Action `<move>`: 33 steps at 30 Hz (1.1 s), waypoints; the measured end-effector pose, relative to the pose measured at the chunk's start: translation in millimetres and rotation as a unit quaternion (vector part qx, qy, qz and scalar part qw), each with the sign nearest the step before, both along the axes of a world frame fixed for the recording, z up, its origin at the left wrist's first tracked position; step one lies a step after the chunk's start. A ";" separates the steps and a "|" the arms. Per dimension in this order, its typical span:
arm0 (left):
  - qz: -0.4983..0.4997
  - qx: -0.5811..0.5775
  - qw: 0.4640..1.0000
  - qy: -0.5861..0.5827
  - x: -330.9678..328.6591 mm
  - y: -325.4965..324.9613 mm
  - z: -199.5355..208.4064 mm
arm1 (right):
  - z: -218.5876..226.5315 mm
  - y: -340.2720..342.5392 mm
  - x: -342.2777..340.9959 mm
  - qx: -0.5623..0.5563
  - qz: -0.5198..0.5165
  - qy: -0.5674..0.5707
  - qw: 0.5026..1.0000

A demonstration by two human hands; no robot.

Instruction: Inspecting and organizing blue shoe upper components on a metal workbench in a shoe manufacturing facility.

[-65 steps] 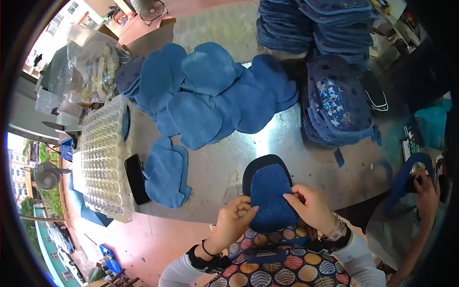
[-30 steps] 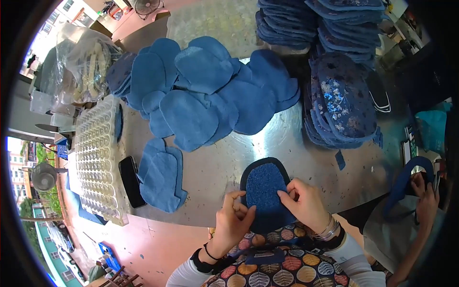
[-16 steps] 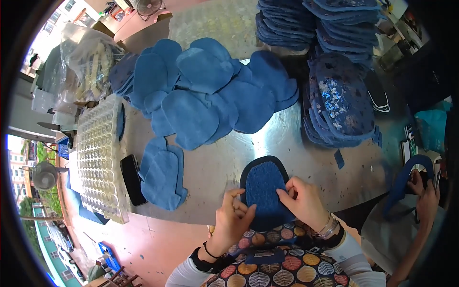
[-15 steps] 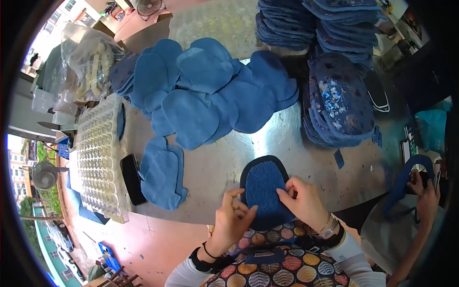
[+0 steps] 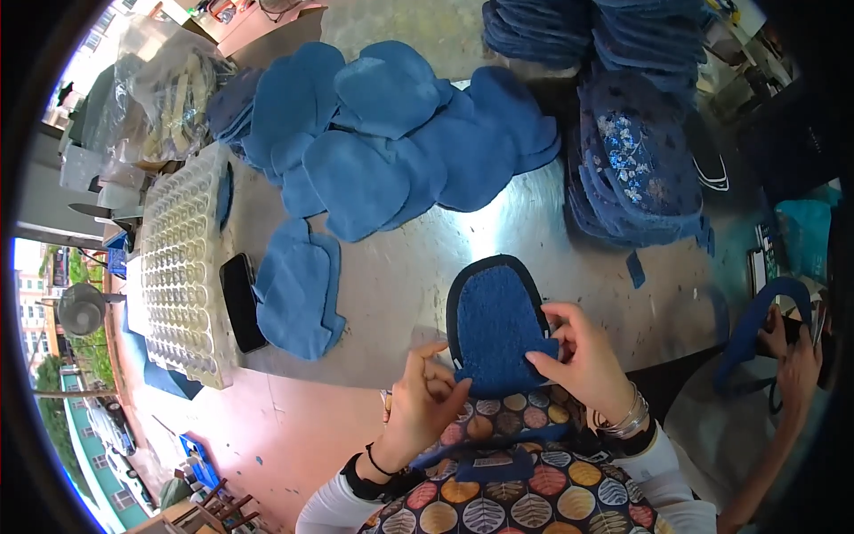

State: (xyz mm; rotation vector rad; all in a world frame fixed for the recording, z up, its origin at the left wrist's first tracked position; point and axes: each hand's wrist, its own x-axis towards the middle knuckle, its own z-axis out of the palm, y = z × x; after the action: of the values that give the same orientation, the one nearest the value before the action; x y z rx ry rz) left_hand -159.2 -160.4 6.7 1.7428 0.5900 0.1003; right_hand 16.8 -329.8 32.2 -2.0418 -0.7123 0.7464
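Observation:
A rounded blue fabric piece point(image 5: 498, 329) with black binding round its curved edge is held up at the table's front edge, before my patterned apron. My right hand point(image 5: 583, 360) pinches its right lower side, thumb on the face and fingers at the edge. My left hand point(image 5: 427, 387) is at the lower left corner, thumb tip against the fabric and fingers curled by the binding. A small blue tab sticks out at each lower side of the piece.
Blue fabric cutouts point(image 5: 356, 182) lie spread over the metal table point(image 5: 400, 303), with a smaller pile point(image 5: 298, 294) beside a black phone point(image 5: 242, 303). A clear plastic tray point(image 5: 182, 267) stands at left. Stacked dark blue pieces point(image 5: 636, 169) rise at right. Another person's hands point(image 5: 796, 356) hold blue fabric at far right.
My head view has tilted, so the table appears higher. The right hand has shifted to the piece's right tab, and more of the piece's lower part shows.

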 end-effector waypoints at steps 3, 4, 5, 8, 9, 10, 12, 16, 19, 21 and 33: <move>0.002 -0.003 1.000 -0.006 -2.0 -1.9 -4.5 | -2.1 -12.2 -4.5 -0.003 -0.010 0.069 0.998; 0.010 0.002 1.000 -0.003 -2.3 -2.4 -5.4 | -2.6 -13.5 -6.2 0.007 -0.022 0.072 0.997; 0.016 0.008 1.000 -0.001 -1.9 -3.1 -6.3 | -3.1 -14.7 -7.3 0.017 -0.034 0.074 0.997; 0.020 0.019 1.000 0.014 -1.4 -4.2 -7.0 | -3.8 -13.8 -8.6 0.018 -0.038 0.070 0.997; 0.019 0.019 1.000 0.013 -0.8 -4.5 -5.9 | -4.1 -13.8 -8.4 0.018 -0.039 0.069 0.997; 0.019 0.020 1.000 0.014 0.1 -4.6 -4.4 | -4.5 -13.8 -8.1 0.016 -0.040 0.068 0.997; 0.019 0.022 0.999 0.016 0.8 -4.4 -3.6 | -4.6 -13.4 -7.8 0.014 -0.041 0.067 0.997; 0.012 0.036 0.999 0.013 0.9 -4.5 -5.1 | -4.0 -12.7 -6.9 0.015 -0.038 0.062 0.997; 0.014 0.048 0.999 0.013 3.5 -5.3 -2.2 | -3.8 -12.2 -6.2 0.013 -0.041 0.064 0.997; 0.017 0.056 0.998 0.020 5.8 -4.4 4.7 | -3.1 -11.0 -6.5 0.010 -0.040 0.063 0.997; -0.182 0.433 0.883 -0.009 95.3 -7.2 -6.7 | -12.9 -11.7 -4.2 0.014 -0.047 0.017 0.999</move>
State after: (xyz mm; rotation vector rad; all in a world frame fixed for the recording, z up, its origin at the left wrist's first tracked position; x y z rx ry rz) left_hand -63.9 -167.6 0.0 2.6932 0.1759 0.1250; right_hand 12.7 -341.5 19.3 -2.0177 -0.6001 0.7105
